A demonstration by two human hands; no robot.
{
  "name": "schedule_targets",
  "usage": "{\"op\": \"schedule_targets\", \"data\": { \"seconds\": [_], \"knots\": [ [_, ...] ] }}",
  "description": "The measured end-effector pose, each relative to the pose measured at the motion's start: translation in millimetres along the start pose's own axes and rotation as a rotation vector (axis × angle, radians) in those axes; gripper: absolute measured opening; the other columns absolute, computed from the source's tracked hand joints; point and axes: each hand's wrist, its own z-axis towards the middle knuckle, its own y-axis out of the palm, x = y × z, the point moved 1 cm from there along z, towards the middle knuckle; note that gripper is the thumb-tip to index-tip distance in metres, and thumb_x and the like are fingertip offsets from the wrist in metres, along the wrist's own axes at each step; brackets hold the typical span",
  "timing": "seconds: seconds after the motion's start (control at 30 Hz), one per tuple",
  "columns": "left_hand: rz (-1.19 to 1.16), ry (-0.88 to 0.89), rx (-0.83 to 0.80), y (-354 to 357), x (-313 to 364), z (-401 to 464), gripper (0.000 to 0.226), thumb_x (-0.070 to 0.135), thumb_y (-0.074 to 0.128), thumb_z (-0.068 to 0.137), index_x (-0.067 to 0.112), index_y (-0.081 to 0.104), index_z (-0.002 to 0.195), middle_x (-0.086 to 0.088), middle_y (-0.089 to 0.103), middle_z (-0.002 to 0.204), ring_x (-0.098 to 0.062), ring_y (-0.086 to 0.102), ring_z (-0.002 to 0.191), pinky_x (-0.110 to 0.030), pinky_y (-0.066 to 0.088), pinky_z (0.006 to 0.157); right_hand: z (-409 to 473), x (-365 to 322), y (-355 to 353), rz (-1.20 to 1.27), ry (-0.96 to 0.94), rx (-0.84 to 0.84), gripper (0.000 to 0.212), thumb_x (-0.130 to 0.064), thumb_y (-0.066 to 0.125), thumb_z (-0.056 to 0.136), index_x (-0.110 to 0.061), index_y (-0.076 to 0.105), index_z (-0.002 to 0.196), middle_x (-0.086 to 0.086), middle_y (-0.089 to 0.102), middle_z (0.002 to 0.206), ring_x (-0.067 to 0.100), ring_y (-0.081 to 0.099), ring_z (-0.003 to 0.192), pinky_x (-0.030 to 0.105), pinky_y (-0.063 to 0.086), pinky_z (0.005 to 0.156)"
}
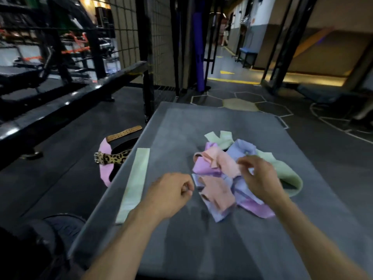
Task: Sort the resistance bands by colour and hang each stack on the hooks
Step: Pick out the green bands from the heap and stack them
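Hands over crumpled pastel fabric bands; flat grey table.

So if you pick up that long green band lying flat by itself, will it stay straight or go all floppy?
Probably floppy: the green band looks thin and flat, and the bands in the pile fold and crumple. Likely light, and it shouldn't roll.

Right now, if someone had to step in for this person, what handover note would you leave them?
Left hand: curled into a loose fist beside the pile, holding nothing visible.
Right hand: over the pile of bands, fingers bent; motion blur hides whether it grips one.
Done: one pale green band laid flat along the left edge of the grey table.
Left: the pink, purple, blue and green bands lie tangled mid-table; sort them into stacks, then hang each. No hooks in view.
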Motion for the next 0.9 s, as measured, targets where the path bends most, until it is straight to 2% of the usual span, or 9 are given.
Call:
{"op": "schedule_targets", "data": {
  "seconds": [0.1,0.17,0.27,0.37,0.43,0.53,0.63,0.8,0.9],
  "knots": [
    [0.059,0.070,-0.047,17.2,28.5,15.0,0.011,0.029,0.060,0.090,0.031,0.066,0.099,0.011,0.071,0.096,-0.014,0.064,0.089,-0.033,0.054,0.080,-5.4,60.9,-34.4,-0.057,0.219,0.087,0.014,-0.010,0.064,0.090,-0.013,0.074,0.098,0.009,0.073,0.102,0.031,0.067,0.096,0.027,0.039,0.074],
    [0.070,0.091,-0.059,28.8,40.0,24.7,0.010,0.034,0.059,0.086,0.035,0.062,0.096,0.013,0.071,0.091,-0.015,0.065,0.086,-0.035,0.056,0.076,-9.5,94.1,-48.9,-0.056,0.352,0.141,0.018,-0.013,0.064,0.087,-0.016,0.073,0.102,0.009,0.071,0.107,0.032,0.066,0.099,0.032,0.046,0.078],
    [0.089,0.087,-0.123,43.8,54.0,35.9,0.008,0.036,0.059,0.085,0.037,0.060,0.093,0.016,0.068,0.087,-0.014,0.064,0.082,-0.036,0.056,0.075,-18.8,128.8,-55.4,-0.082,0.427,0.148,0.026,-0.012,0.068,0.085,-0.013,0.069,0.112,0.016,0.067,0.116,0.038,0.063,0.104,0.039,0.048,0.087],
    [0.116,0.095,-0.149,54.0,65.6,47.5,0.008,0.034,0.059,0.086,0.035,0.061,0.094,0.015,0.069,0.088,-0.012,0.064,0.081,-0.035,0.056,0.074,-22.5,147.8,-51.4,-0.031,0.496,0.089,0.039,-0.014,0.071,0.087,-0.011,0.060,0.124,0.016,0.063,0.121,0.038,0.060,0.107,0.036,0.044,0.083],
    [0.117,0.086,-0.161,60.0,71.7,53.5,0.009,0.031,0.058,0.088,0.034,0.063,0.095,0.015,0.070,0.088,-0.009,0.065,0.079,-0.032,0.056,0.071,-20.5,152.4,-49.6,0.038,0.527,0.086,0.038,-0.015,0.070,0.088,-0.014,0.058,0.124,0.011,0.066,0.114,0.035,0.063,0.102,0.034,0.045,0.080],
    [0.102,0.077,-0.169,65.0,80.5,58.1,0.009,0.030,0.057,0.089,0.034,0.063,0.094,0.019,0.069,0.083,-0.004,0.065,0.072,-0.028,0.054,0.066,-17.7,150.7,-50.9,0.092,0.546,0.094,0.031,-0.005,0.064,0.087,-0.014,0.061,0.117,0.004,0.071,0.099,0.028,0.067,0.087,0.028,0.045,0.072],
    [0.048,0.066,-0.161,66.5,86.3,61.9,0.008,0.027,0.058,0.090,0.033,0.063,0.088,0.023,0.067,0.078,-0.007,0.068,0.063,-0.030,0.055,0.063,-17.0,142.0,-59.6,0.118,0.529,0.147,0.038,0.005,0.053,0.085,-0.015,0.066,0.114,0.004,0.075,0.100,0.021,0.064,0.077,0.021,0.043,0.069],
    [-0.091,0.075,-0.129,66.0,98.3,65.4,0.007,0.028,0.063,0.093,0.033,0.067,0.089,0.024,0.064,0.074,-0.003,0.064,0.065,-0.027,0.055,0.065,-11.3,104.6,-93.0,0.268,0.376,0.280,0.055,0.005,0.051,0.081,-0.026,0.067,0.123,-0.003,0.073,0.106,0.014,0.068,0.098,0.026,0.052,0.087],
    [-0.332,0.076,-0.138,60.0,110.0,62.5,0.008,0.026,0.066,0.095,0.029,0.071,0.090,0.022,0.069,0.078,0.004,0.062,0.069,-0.015,0.046,0.067,-16.8,72.0,-109.1,0.488,0.267,0.215,0.068,0.009,0.049,0.083,-0.032,0.059,0.135,-0.006,0.072,0.098,0.006,0.068,0.076,0.018,0.051,0.063]
  ]
}}
